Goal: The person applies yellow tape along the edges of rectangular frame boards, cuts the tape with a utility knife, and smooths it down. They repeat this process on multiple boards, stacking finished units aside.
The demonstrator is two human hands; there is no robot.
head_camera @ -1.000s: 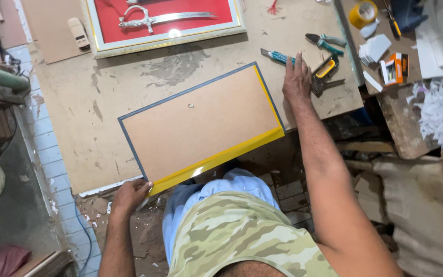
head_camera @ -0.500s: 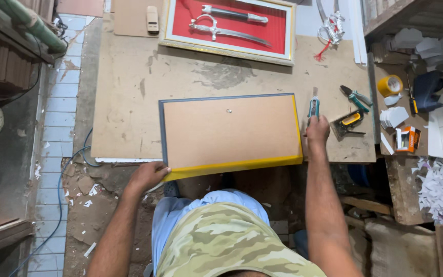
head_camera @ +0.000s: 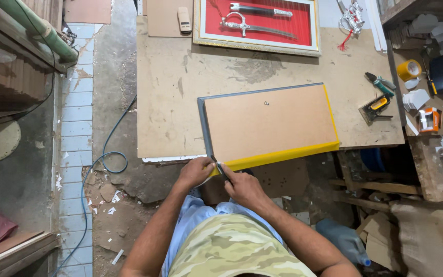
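My left hand (head_camera: 195,172) grips the near left corner of the framed board (head_camera: 267,123), which lies face down on the brown worktable (head_camera: 170,102) with its yellow edge toward me. My right hand (head_camera: 243,187) pinches a small dark knife (head_camera: 218,166) against that same corner. A stapler (head_camera: 375,107) and pliers (head_camera: 379,83) lie to the right, a red sword display (head_camera: 257,23) beyond.

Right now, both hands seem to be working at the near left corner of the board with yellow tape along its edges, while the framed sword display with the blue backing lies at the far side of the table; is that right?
Not quite: the head view shows the framed sword display has a red backing, not blue. The rest holds: the left hand and right hand meet at the near left corner of the yellow-taped board, and the display lies at the table's far side.
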